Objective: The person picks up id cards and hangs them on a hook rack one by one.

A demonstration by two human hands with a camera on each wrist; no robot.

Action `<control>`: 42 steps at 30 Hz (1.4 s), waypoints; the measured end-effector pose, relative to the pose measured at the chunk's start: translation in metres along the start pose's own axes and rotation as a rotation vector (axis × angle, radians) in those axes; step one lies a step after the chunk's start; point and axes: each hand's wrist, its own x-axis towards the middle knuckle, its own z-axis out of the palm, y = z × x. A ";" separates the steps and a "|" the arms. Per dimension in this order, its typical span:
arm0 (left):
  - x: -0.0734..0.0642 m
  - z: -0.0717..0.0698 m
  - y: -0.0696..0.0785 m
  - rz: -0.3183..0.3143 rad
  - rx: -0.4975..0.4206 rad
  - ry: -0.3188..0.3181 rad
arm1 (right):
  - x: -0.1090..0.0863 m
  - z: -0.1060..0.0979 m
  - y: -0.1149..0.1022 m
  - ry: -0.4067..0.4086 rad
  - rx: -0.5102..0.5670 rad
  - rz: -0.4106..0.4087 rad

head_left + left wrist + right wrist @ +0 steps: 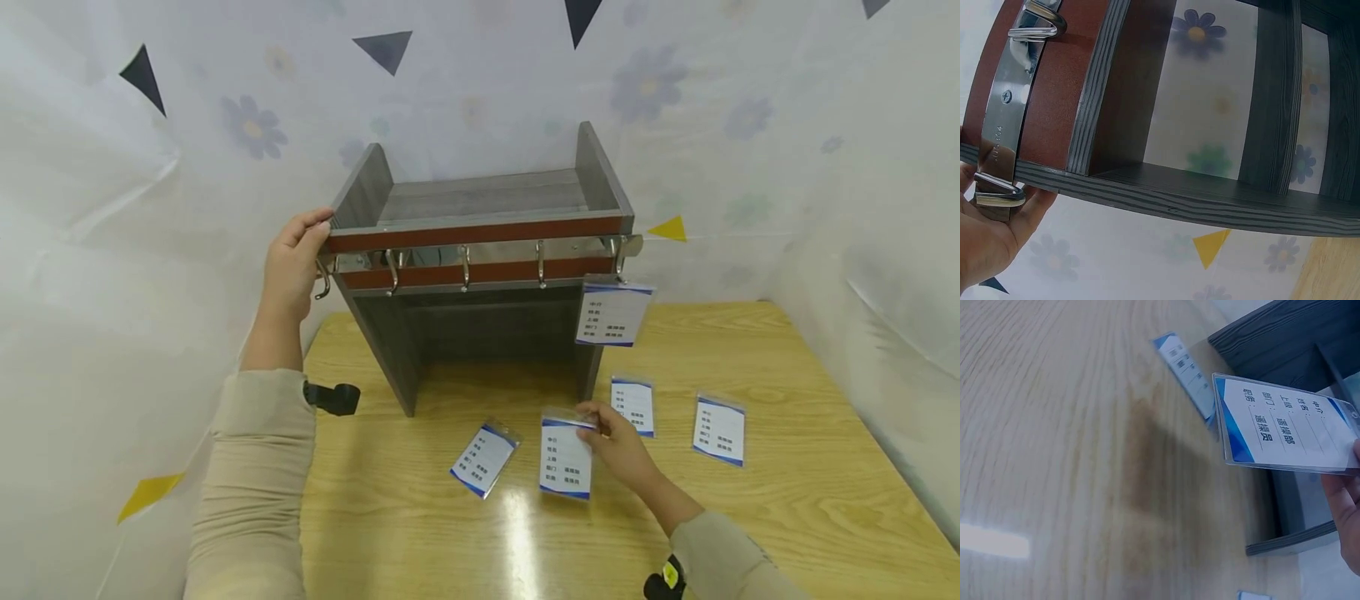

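A grey wooden rack [491, 333] with a reddish front band and a row of metal hooks [466, 267] stands on the table. My left hand [292, 262] grips its upper left corner, thumb at the front; in the left wrist view the fingers lie beside the end hook [999, 190]. Between the thumb and fingers of my right hand [622, 450] is the top edge of a clear-sleeved name badge [566, 462], held above the table with its printed face showing. Another name badge [615, 315] hangs from the hook at the rack's right end.
One badge [484, 460] lies tilted on the table left of the held one. Two more badges [719, 431] lie to the right, the nearer partly behind my right hand. White patterned sheeting [480, 83] encloses the back and sides of the wooden table [810, 500].
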 end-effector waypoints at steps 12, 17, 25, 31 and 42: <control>0.001 0.001 0.000 0.016 -0.077 0.029 | 0.003 -0.007 -0.038 0.010 0.040 -0.059; 0.001 0.001 0.000 0.027 -0.084 0.045 | 0.004 -0.009 -0.053 -0.028 0.062 -0.108; 0.001 0.004 -0.002 0.072 -0.068 0.057 | 0.002 -0.013 -0.071 -0.003 0.042 -0.205; 0.001 0.004 -0.004 0.099 -0.100 0.084 | 0.005 -0.014 -0.080 -0.015 0.038 -0.236; 0.002 0.006 -0.007 0.129 -0.107 0.106 | 0.016 -0.019 -0.111 -0.046 0.088 -0.252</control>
